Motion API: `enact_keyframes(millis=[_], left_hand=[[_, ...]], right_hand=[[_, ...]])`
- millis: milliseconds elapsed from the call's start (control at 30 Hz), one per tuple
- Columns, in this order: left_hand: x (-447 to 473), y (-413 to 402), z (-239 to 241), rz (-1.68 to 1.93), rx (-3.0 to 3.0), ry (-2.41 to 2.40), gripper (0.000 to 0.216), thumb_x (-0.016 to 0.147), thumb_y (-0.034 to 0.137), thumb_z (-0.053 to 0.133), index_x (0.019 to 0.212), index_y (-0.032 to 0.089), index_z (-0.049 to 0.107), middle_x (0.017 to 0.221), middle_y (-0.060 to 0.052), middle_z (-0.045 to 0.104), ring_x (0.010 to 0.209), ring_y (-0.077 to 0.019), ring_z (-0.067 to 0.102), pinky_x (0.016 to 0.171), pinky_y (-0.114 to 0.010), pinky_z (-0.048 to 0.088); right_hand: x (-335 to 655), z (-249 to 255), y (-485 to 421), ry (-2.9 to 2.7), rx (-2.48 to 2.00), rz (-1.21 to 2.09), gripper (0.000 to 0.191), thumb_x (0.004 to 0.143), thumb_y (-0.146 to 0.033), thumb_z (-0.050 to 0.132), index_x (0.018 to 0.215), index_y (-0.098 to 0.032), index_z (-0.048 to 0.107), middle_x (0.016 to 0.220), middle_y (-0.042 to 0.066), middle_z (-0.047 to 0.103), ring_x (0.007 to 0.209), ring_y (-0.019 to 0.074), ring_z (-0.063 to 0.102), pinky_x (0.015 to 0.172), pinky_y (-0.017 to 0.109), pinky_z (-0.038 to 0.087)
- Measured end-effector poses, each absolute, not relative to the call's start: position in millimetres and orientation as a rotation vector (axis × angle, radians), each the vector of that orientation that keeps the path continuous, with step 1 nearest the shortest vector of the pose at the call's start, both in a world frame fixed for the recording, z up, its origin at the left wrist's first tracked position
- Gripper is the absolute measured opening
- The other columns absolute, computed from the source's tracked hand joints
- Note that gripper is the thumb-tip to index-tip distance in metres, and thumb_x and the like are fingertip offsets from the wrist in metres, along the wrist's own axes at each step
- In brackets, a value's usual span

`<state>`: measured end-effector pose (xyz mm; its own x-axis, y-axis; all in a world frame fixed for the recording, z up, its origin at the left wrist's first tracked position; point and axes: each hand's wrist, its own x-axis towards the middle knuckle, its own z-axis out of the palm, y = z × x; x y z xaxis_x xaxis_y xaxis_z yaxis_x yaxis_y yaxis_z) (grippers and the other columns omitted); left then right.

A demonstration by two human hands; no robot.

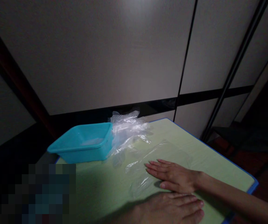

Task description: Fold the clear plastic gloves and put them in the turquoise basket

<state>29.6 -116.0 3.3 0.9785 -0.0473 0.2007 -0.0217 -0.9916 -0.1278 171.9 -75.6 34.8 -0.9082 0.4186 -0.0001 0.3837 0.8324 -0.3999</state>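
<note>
A clear plastic disposable glove [141, 184] lies spread on the pale green table [96, 186]. My right hand [173, 175] comes in from the right and rests flat on the glove, its fingers stretched out to the left. Nearer to me, my left hand [171, 209] lies palm down with fingers extended to the right, close by the right hand's thumb and wrist. Whether it touches the glove's edge I cannot tell. Neither hand grips anything. Behind the glove is a loose pile of clear plastic gloves [129, 127].
A turquoise plastic basin [82, 155] stands at the table's left back, with some clear plastic inside, against the pile. Pale cabinet panels [124, 62] with a dark band rise behind. The table has a blue edge [252, 185]. A blurred patch covers the lower left.
</note>
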Motion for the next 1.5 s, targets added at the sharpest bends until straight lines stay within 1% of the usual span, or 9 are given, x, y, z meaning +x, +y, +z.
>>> enact_keyframes(millis=[233,400,633,800,933,1033,1167,1333,1500], left_hand=[[26,-114,3,-0.272,-2.973,0.017,0.035,0.092,0.024,0.025,0.122,0.012,0.04,0.137,-0.003,0.033,0.126,-0.0124,0.027,0.1,-0.022,0.03],[27,-114,5,-0.268,-2.979,0.023,0.037,0.093,0.023,0.019,0.122,0.012,0.04,0.137,-0.003,0.033,0.127,-0.0133,0.026,0.101,-0.022,0.028],[26,-116,12,-0.249,-2.977,0.014,0.038,0.093,0.023,0.02,0.124,0.011,0.037,0.138,-0.004,0.032,0.127,-0.0139,0.026,0.102,-0.022,0.024],[26,-119,18,-0.199,-3.033,-0.017,0.039,0.093,0.021,0.02,0.126,0.008,0.035,0.137,-0.005,0.033,0.127,-0.0144,0.025,0.103,-0.024,0.024],[25,-122,24,-0.125,-3.134,-0.051,0.041,0.092,0.02,0.021,0.13,0.006,0.031,0.139,-0.007,0.029,0.129,-0.0142,0.02,0.105,-0.025,0.02],[23,-123,30,-0.08,-3.243,-0.03,0.051,0.088,0.027,0.033,0.132,0.003,0.025,0.142,-0.011,0.021,0.131,-0.016,0.012,0.107,-0.027,0.016],[21,-124,33,-0.082,-3.357,-0.056,0.064,0.083,0.035,0.041,0.134,0.003,0.02,0.144,-0.01,0.013,0.131,-0.0173,0.007,0.108,-0.029,0.012],[20,-126,34,-0.124,-3.42,-0.08,0.066,0.082,0.039,0.042,0.134,0.004,0.021,0.143,-0.011,0.016,0.131,-0.0187,0.009,0.107,-0.031,0.014],[20,-126,36,-0.165,-3.445,-0.075,0.065,0.082,0.041,0.044,0.133,0.006,0.026,0.142,-0.011,0.017,0.131,-0.0197,0.011,0.107,-0.03,0.012]], right_hand=[[202,21,-32,-2.897,-0.783,0.494,0.055,0.091,-0.041,0.026,0.138,-0.021,0.006,0.144,0.003,0.013,0.131,0.0173,0.007,0.107,0.04,0.009],[219,15,-5,-2.891,-0.928,0.41,0.053,0.091,-0.044,0.024,0.138,-0.025,0.006,0.144,-0.002,0.013,0.131,0.0171,0.006,0.107,0.041,0.008],[236,8,19,-2.83,-1.108,0.315,0.054,0.09,-0.048,0.022,0.138,-0.027,0.009,0.144,-0.002,0.013,0.131,0.0197,0.008,0.106,0.044,0.011],[244,0,32,-2.553,-1.355,0.263,0.055,0.086,-0.053,0.028,0.134,-0.026,0.027,0.142,0.002,0.022,0.129,0.0231,0.017,0.105,0.046,0.014],[250,-2,38,-2.297,-1.491,0.194,0.058,0.089,-0.048,0.019,0.134,-0.014,0.029,0.14,0.014,0.025,0.128,0.0269,0.021,0.102,0.049,0.022],[259,5,26,-2.222,-1.482,0.167,0.053,0.09,-0.043,0.019,0.129,-0.011,0.036,0.137,0.017,0.03,0.124,0.0256,0.031,0.1,0.045,0.029],[273,26,-15,-2.417,-1.248,0.051,0.032,0.087,-0.035,0.038,0.107,-0.017,0.056,0.127,0.012,0.045,0.113,0.0234,0.045,0.092,0.041,0.039],[279,44,-67,-2.803,-0.925,-0.395,0.025,0.09,-0.021,0.037,0.097,-0.016,0.06,0.104,0.01,0.06,0.094,0.0205,0.055,0.078,0.036,0.046],[277,41,-83,-2.963,-0.824,-0.646,0.027,0.09,-0.014,0.034,0.086,-0.015,0.06,0.084,0.006,0.06,0.077,0.0177,0.054,0.07,0.033,0.046]])
